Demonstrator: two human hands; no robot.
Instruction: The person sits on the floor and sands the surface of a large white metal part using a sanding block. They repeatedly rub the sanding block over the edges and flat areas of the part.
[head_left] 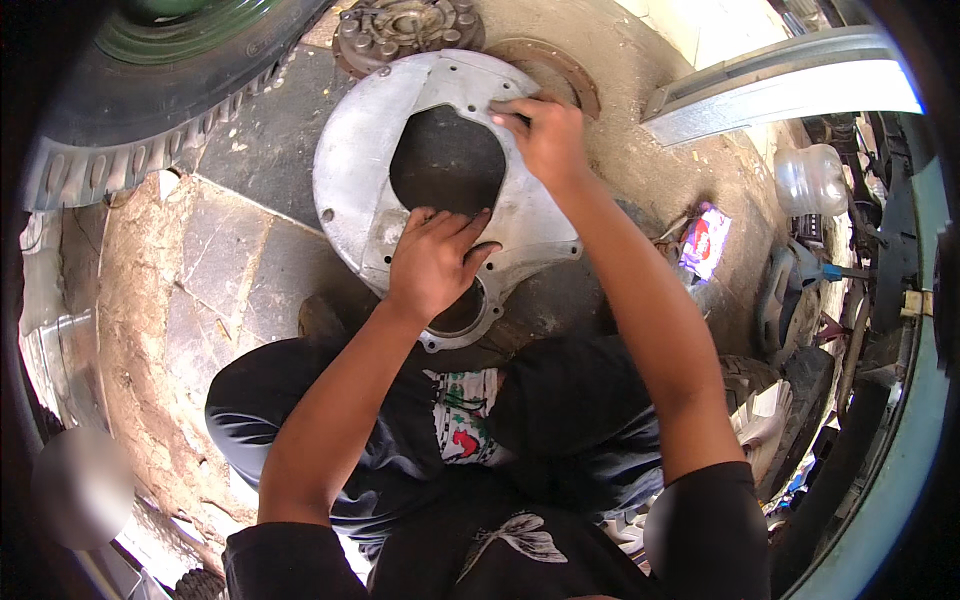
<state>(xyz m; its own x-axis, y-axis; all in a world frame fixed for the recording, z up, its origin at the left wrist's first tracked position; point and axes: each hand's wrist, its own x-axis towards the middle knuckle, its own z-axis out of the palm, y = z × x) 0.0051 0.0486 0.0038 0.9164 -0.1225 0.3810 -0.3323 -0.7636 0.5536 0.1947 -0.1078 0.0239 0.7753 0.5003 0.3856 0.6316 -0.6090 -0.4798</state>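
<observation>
A large grey metal bell housing (355, 170) stands in front of my crossed legs, its flat face toward me. It has a big cut-out in the middle, a smaller round opening below and bolt holes around the edge. My left hand (430, 262) grips the strip between the two openings, fingertips over the lower edge of the big cut-out and thumb apart to the right. At the upper right of the housing, my right hand (548, 140) has thumb and forefinger pinched close beside a bolt hole. Whatever the right fingers may hold is too small to make out.
A clutch pressure plate (405, 35) and a rusty ring (575, 75) lie behind the housing. At the far left is a big tyre (200, 75). To the right are a purple wrapper (705, 242), a metal channel (780, 95), a clear plastic bottle (810, 180) and cluttered parts.
</observation>
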